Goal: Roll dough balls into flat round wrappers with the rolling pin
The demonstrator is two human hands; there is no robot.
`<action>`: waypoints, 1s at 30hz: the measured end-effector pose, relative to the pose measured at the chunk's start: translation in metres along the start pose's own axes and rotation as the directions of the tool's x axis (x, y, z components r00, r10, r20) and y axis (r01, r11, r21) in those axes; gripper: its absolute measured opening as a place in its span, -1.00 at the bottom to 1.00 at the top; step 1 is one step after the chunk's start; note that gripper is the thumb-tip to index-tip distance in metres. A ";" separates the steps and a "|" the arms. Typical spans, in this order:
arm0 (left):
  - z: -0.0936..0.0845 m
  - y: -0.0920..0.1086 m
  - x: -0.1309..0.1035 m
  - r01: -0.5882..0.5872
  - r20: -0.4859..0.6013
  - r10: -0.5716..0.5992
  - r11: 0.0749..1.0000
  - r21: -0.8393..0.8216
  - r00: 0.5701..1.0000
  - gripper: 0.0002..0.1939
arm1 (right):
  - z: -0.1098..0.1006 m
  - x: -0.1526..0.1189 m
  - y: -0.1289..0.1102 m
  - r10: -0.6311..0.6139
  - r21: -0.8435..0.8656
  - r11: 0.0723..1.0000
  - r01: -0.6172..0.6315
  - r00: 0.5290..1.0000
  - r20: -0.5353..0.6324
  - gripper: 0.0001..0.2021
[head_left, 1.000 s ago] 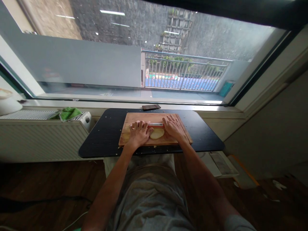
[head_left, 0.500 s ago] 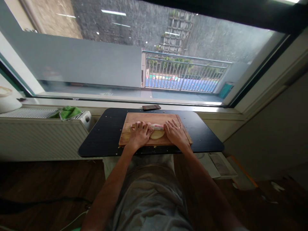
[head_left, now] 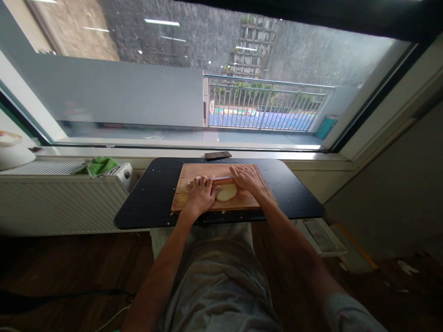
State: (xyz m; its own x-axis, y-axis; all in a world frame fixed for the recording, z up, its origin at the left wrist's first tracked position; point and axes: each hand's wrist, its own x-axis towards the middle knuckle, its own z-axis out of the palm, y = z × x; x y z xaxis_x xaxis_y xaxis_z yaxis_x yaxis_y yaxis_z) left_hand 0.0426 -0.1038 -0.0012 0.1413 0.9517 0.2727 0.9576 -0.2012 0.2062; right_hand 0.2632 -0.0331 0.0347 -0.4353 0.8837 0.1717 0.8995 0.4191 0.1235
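On a wooden cutting board (head_left: 187,203) lies a flat, pale round of dough (head_left: 226,192). A rolling pin (head_left: 222,181) crosses the board just beyond the dough, touching or over its far edge; its right end tilts slightly away from me. My left hand (head_left: 201,193) is closed over the pin's left end, thumb near the dough. My right hand (head_left: 246,179) presses over the right end, fingers bent across it. Both palms hide the pin's ends, so only its middle shows.
The board sits on a small black table (head_left: 145,193) below a window. A dark flat bar (head_left: 218,155) lies by the sill at the table's far edge. To the left is a radiator (head_left: 62,198) with a green cloth (head_left: 102,166) on it. Crumbs dot the table.
My right hand has moved forward and a little left, swinging the pin's right end away from me. More of the dough shows. The left hand stays in nearly the same place.
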 end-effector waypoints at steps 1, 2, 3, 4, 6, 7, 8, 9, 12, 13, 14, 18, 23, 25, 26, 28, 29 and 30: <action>0.000 0.000 0.000 0.000 0.001 0.000 1.000 -0.004 1.000 -0.43 | -0.001 0.000 0.000 -0.008 -0.009 1.000 0.008 1.000 0.009 -0.51; 0.000 0.000 0.000 -0.001 0.000 0.001 1.000 -0.007 1.000 -0.43 | -0.002 -0.001 -0.001 -0.012 -0.019 1.000 0.012 1.000 0.017 -0.51; 0.000 0.000 0.000 -0.005 -0.002 0.005 1.000 -0.009 1.000 -0.44 | -0.002 -0.004 -0.001 -0.008 -0.024 1.000 0.008 1.000 0.018 -0.51; 0.000 0.000 0.000 -0.009 -0.005 0.009 1.000 -0.009 1.000 -0.45 | -0.002 -0.008 -0.002 0.003 -0.020 1.000 -0.003 1.000 0.008 -0.52; 0.000 0.000 0.000 -0.019 -0.010 0.019 1.000 -0.008 1.000 -0.46 | -0.001 -0.019 -0.005 0.028 0.006 1.000 -0.028 0.999 -0.018 -0.52; -0.001 0.000 0.000 -0.022 -0.009 0.022 1.000 -0.008 1.000 -0.47 | 0.000 -0.026 -0.007 0.043 0.028 0.999 -0.042 0.999 -0.030 -0.53; -0.001 0.001 0.000 -0.025 -0.007 0.025 1.000 -0.008 1.000 -0.47 | 0.000 -0.032 -0.010 0.065 0.054 0.997 -0.063 0.997 -0.044 -0.53; -0.001 0.001 0.000 -0.025 -0.008 0.025 1.000 -0.008 1.000 -0.48 | 0.000 -0.039 -0.012 0.093 0.082 0.993 -0.088 0.994 -0.060 -0.53; -0.001 0.001 0.000 -0.025 -0.017 0.025 1.000 -0.013 1.000 -0.50 | 0.002 -0.056 -0.023 0.187 0.144 0.975 -0.167 0.973 -0.135 -0.52; -0.002 0.001 0.000 -0.029 -0.020 0.028 0.999 -0.015 0.999 -0.51 | 0.003 -0.062 -0.027 0.207 0.154 0.971 -0.182 0.965 -0.163 -0.52; -0.002 0.001 0.000 -0.033 -0.021 0.032 0.999 -0.018 0.999 -0.52 | 0.005 -0.067 -0.030 0.215 0.159 0.969 -0.187 0.958 -0.188 -0.52; -0.003 0.001 -0.001 -0.049 -0.019 0.049 0.999 -0.023 0.999 -0.54 | 0.013 -0.086 -0.036 0.215 0.179 0.968 -0.173 0.943 -0.255 -0.51; -0.002 0.001 -0.002 -0.048 -0.019 0.047 0.999 -0.018 0.999 -0.52 | 0.016 -0.087 -0.032 0.231 0.227 0.955 -0.189 0.957 -0.176 -0.50; -0.001 0.001 -0.002 -0.044 -0.027 0.043 0.999 -0.019 0.999 -0.50 | 0.012 -0.079 -0.029 0.251 0.226 0.949 -0.222 0.962 -0.110 -0.52; -0.001 0.001 -0.001 -0.043 -0.028 0.042 0.999 -0.023 0.999 -0.49 | 0.009 -0.075 -0.028 0.249 0.213 0.950 -0.228 0.965 -0.079 -0.52; 0.000 0.000 -0.001 -0.040 -0.022 0.040 0.999 -0.035 0.999 -0.46 | 0.003 -0.066 -0.025 0.221 0.178 0.961 -0.211 0.975 -0.033 -0.53; 0.000 0.000 0.000 -0.038 -0.016 0.038 0.998 -0.041 0.999 -0.45 | 0.000 -0.062 -0.023 0.199 0.162 0.968 -0.193 0.980 -0.020 -0.53; 0.000 0.000 0.000 -0.036 -0.010 0.035 0.998 -0.044 0.999 -0.45 | -0.002 -0.058 -0.021 0.176 0.151 0.973 -0.173 0.984 -0.013 -0.53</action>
State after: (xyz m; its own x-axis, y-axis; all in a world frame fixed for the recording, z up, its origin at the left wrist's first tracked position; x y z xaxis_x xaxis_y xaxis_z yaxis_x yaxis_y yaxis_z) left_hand 0.0424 -0.1037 -0.0017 0.1725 0.9415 0.2894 0.9400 -0.2451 0.2373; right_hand 0.2697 -0.0933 0.0241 -0.2702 0.9411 0.2031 0.9563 0.2869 -0.0571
